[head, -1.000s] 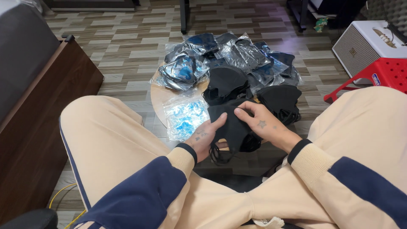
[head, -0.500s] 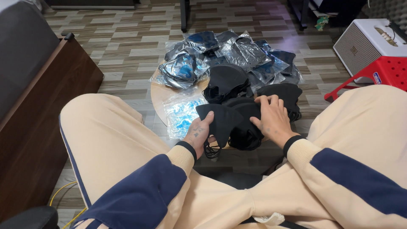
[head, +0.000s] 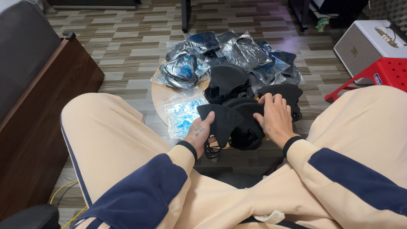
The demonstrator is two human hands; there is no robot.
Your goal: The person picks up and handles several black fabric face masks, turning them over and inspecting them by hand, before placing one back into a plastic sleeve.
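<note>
Floor: wood-look plank tiles in mixed grey and brown (head: 127,46), evenly lit. Left: dark brown wooden cabinet side (head: 46,123) with grey upholstery above it. Right: red plastic stool (head: 381,74) just beside a white boxy speaker (head: 364,44). Dark metal furniture legs (head: 185,17) at top. Yellow cable (head: 63,193) lower left.

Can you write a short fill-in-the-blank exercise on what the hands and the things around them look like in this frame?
1. The left hand holds a face mask whose colour is ____.
2. The right hand rests flat on a pile of black masks, and it is ____, not clenched.
3. The masks lie on a small round ____ made of light wood.
4. The plastic stool at the right edge is ____.

Missing words: black; open; table; red
</note>
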